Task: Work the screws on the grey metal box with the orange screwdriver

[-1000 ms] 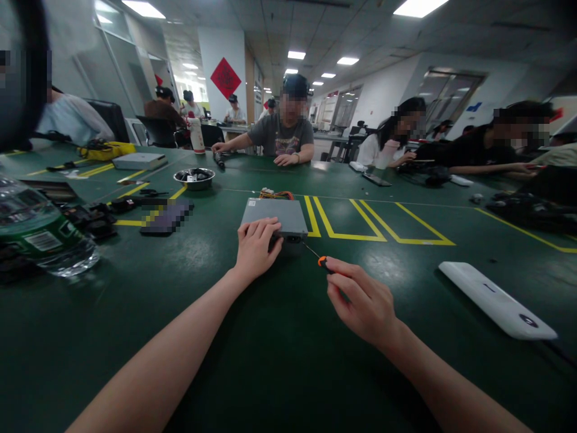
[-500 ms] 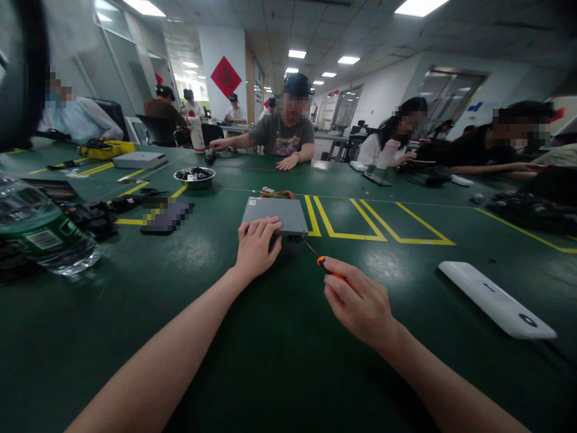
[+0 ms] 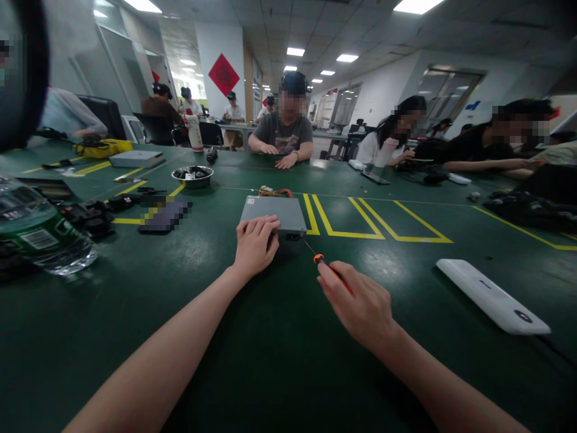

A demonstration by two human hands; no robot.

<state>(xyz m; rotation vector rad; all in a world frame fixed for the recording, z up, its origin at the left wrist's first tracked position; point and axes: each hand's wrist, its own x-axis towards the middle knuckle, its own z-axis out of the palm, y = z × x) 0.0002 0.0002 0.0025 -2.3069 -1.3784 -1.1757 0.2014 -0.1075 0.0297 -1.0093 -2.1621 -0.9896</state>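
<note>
A flat grey metal box point(image 3: 273, 212) lies on the green table point(image 3: 279, 349), with coloured wires point(image 3: 274, 192) at its far end. My left hand point(image 3: 253, 243) rests on the box's near corner, fingers curled over the edge. In my right hand point(image 3: 358, 304) is a thin screwdriver with an orange collar point(image 3: 319, 258). The fingers are closed round its handle, and its tip points at the box's near right side.
A white oblong device point(image 3: 491, 296) lies to the right. A water bottle point(image 3: 36, 231) and dark parts sit at the left, a metal bowl point(image 3: 192, 175) farther back. Yellow floor-tape lines point(image 3: 360, 219) mark the table. Several people sit at the far side.
My right hand has shifted slightly left and forward with the screwdriver. The left hand stays on the box. The person opposite has drawn an arm back in.
</note>
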